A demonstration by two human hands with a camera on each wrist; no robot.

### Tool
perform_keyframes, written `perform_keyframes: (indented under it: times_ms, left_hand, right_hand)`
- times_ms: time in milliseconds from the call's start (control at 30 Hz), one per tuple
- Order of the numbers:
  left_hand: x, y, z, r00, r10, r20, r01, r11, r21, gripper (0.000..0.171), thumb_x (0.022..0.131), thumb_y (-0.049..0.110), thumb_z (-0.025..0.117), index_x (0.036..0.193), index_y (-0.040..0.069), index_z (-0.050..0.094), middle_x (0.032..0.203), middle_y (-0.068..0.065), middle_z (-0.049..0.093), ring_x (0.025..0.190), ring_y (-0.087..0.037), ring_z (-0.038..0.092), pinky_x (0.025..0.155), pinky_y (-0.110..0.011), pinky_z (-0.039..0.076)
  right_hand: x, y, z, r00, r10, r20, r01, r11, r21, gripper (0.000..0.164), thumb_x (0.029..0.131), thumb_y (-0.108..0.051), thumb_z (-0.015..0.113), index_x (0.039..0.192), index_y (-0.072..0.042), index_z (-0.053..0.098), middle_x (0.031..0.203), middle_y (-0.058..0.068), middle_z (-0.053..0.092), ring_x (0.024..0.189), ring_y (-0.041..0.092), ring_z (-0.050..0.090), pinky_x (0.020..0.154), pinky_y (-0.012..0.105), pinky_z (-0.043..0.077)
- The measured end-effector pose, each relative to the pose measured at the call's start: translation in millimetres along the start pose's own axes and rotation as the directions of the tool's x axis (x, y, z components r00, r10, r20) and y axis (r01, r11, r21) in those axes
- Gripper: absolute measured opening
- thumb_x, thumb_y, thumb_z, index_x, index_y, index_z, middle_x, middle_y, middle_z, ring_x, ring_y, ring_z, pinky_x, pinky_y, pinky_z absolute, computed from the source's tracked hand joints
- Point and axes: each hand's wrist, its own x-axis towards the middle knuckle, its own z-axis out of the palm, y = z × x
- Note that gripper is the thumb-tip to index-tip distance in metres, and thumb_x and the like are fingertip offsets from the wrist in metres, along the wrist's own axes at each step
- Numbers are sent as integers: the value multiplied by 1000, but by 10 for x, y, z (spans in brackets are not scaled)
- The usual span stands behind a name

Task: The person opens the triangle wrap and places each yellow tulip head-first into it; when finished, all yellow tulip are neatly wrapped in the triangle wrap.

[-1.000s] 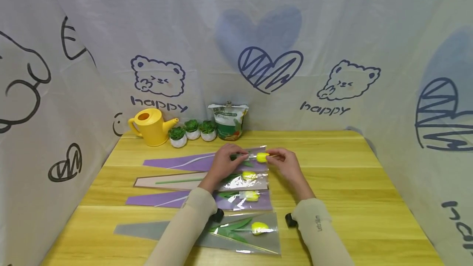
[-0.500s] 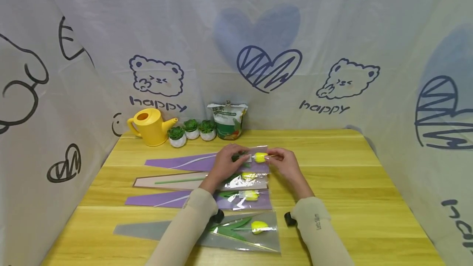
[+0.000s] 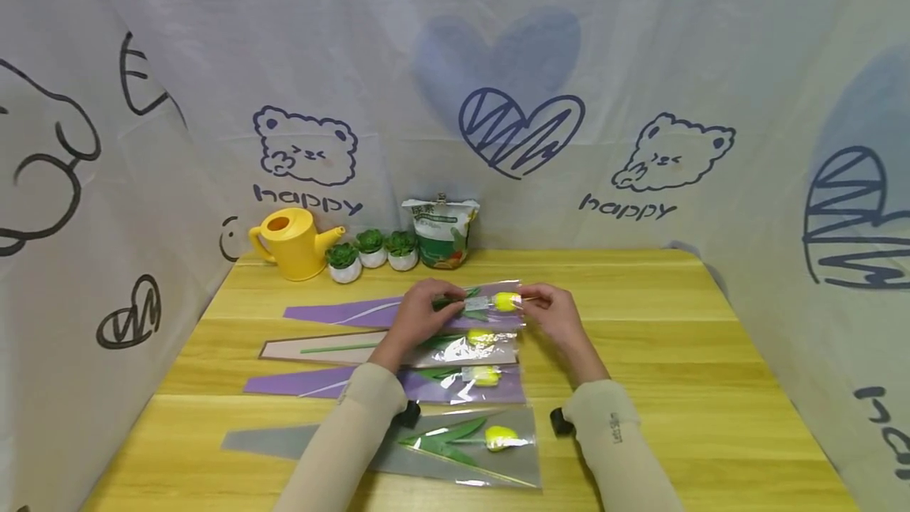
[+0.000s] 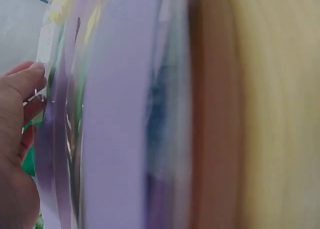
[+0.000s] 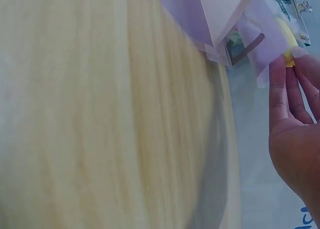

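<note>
The farthest yellow tulip (image 3: pixel 507 302) lies in a clear-fronted purple sleeve (image 3: pixel 334 312), with a small white label (image 3: pixel 477 303) below its bloom. My left hand (image 3: pixel 424 314) pinches the sleeved tulip around its stem, left of the label; the left wrist view shows the thumb and fingertips at the sleeve's edge. At the bloom's right end, my right hand (image 3: pixel 557 321) pinches the tulip's yellow tip, also visible between thumb and fingers in the right wrist view (image 5: pixel 290 60). Just nearer lies another tulip (image 3: pixel 480 337) in a pale, brown-edged sleeve (image 3: pixel 320 346).
Nearer on the wooden table (image 3: pixel 682 385) lie a second purple sleeve (image 3: pixel 284 383) and a grey sleeve (image 3: pixel 263 439), each with a yellow tulip. Along the back stand a yellow watering can (image 3: pixel 295 247), several small potted succulents (image 3: pixel 371 249) and a clipped green-white bag (image 3: pixel 441 235).
My left hand has slid left along the stem, showing more of the label and leaves. The far purple sleeve has shifted slightly right, and my right hand has moved a little right with the bloom.
</note>
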Motion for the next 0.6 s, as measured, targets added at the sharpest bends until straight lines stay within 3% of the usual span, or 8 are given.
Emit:
perform_keyframes:
  times_ms: [167, 433, 600]
  left_hand:
    - [8, 24, 18, 999, -32, -12, 32, 999, -42, 16, 95, 21, 78, 109, 15, 80, 109, 1, 79, 105, -18, 70, 96, -40, 55]
    - [11, 35, 46, 999, -10, -34, 7, 996, -84, 12, 94, 21, 78, 105, 17, 82, 104, 1, 79, 102, -18, 70, 95, -40, 55]
    - [17, 5, 50, 999, -3, -41, 0, 997, -74, 12, 94, 20, 78, 105, 16, 82, 103, 0, 79, 101, -18, 70, 94, -40, 55]
  right_hand:
    - [7, 11, -4, 1000, 3, 30, -4, 999, 38, 28, 95, -2, 72, 122, 7, 70, 115, 19, 74, 88, 6, 69, 80, 19, 58]
    - [1, 4, -17, 994, 28, 102, -32, 999, 34, 25, 98, -7, 70, 122, 2, 72, 120, 17, 74, 94, 8, 71, 86, 22, 59]
    - [8, 4, 23, 986, 35, 161, -53, 993, 108, 25, 102, -2, 61, 124, 8, 69, 119, 17, 73, 96, 10, 70, 89, 23, 58]
